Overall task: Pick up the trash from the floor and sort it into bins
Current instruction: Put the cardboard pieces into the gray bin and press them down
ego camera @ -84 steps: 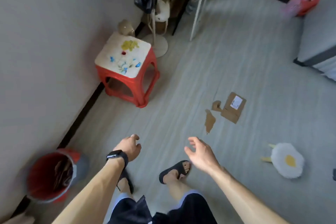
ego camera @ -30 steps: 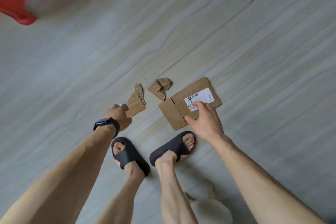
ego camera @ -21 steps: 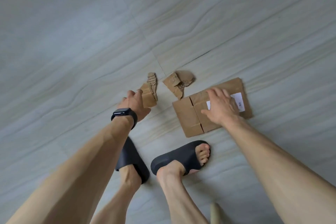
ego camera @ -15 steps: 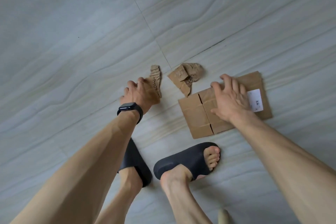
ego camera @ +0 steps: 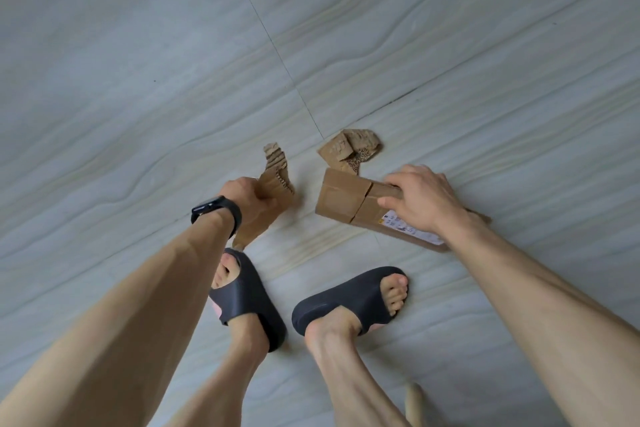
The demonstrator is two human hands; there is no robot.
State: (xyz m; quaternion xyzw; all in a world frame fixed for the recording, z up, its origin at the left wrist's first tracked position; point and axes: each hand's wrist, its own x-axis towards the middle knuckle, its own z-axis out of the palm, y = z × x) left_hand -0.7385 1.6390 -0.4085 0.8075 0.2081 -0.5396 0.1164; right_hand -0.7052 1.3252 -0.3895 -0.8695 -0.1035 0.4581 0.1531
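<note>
You are at the pick-up step, with both hands loaded and nothing binned yet. Your left hand (ego camera: pixel 247 198) has its fingers curled round the torn cardboard strip (ego camera: pixel 275 168), which stands up out of the grip. Its lower end hangs near your left sandal (ego camera: pixel 249 302). Your right hand (ego camera: pixel 420 199) pinches the labelled cardboard panel (ego camera: pixel 341 198) along one edge, thumb under and fingers over. The panel is tilted, and whether its low edge has left the floor (ego camera: pixel 138 80) cannot be told. The crumpled cardboard scrap (ego camera: pixel 349 149) lies on the floor just beyond the panel, touched by neither hand. In my judgement, the next move calls for gathering that scrap, probably by tucking it against the panel or freeing a finger or two. After that you stand and carry the lot to the bin. No bin is in view here.
</note>
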